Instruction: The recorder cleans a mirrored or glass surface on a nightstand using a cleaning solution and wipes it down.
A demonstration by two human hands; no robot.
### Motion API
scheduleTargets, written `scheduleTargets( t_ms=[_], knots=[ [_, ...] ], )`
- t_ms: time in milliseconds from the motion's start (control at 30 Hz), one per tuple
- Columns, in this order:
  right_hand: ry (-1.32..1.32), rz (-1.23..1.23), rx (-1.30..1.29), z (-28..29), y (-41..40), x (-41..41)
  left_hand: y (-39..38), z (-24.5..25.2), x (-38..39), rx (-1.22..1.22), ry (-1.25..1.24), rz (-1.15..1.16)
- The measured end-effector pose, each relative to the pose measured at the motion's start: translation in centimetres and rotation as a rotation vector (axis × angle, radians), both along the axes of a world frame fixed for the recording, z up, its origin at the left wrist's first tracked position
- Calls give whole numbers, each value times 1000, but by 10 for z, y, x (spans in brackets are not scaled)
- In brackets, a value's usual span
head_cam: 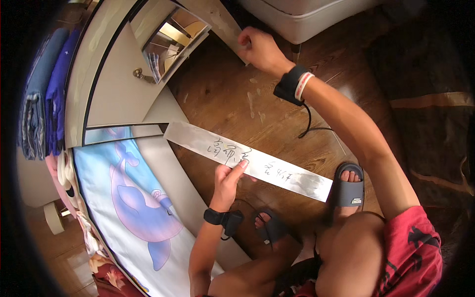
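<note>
My left hand (pixel 228 182) pinches a long, flat silvery-white strip (pixel 297 180) near its middle, thumb on top and fingers beneath. The strip bears handwriting and slants from the cabinet's corner down towards my right foot. My right hand (pixel 261 48) is raised away from the strip, beside a pale panel (pixel 226 22) and near the corner of a light padded piece of furniture. Its fingers are curled; whether it touches the panel or holds anything small, I cannot tell. Both wrists wear black straps with a small device.
At the left stands a pale cabinet (pixel 118 85) with a metal knob (pixel 138 73) and a mirror (pixel 174 41). A cloth with a printed dolphin (pixel 137 200) lies below it. Folded blue fabric (pixel 37 96) is at the far left. Grey slippers (pixel 349 193) rest on the wood-look floor (pixel 207 89).
</note>
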State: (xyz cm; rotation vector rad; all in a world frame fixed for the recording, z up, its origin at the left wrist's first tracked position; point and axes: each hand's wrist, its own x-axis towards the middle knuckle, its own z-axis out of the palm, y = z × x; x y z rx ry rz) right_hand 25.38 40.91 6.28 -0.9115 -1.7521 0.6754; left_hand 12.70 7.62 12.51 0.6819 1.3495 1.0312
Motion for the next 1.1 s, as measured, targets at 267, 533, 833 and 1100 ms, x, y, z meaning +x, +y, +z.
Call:
scheduleTargets(
  t_ms=[267, 533, 833, 1100],
  knots=[
    [36, -9, -229, -9, 2, -2, -1, -6, -5, -40, -10, -2],
    [187, -50, -251, -25, 9, -15, -2, -15, -10, -48, -24, 33],
    [388, 100, -471, -25, 15, -20, 4, -16, -11, -64, -45, 18],
    [216, -18, -320, -22, 18, -24, 4, -18, -15, -80, -41, 4]
  ],
)
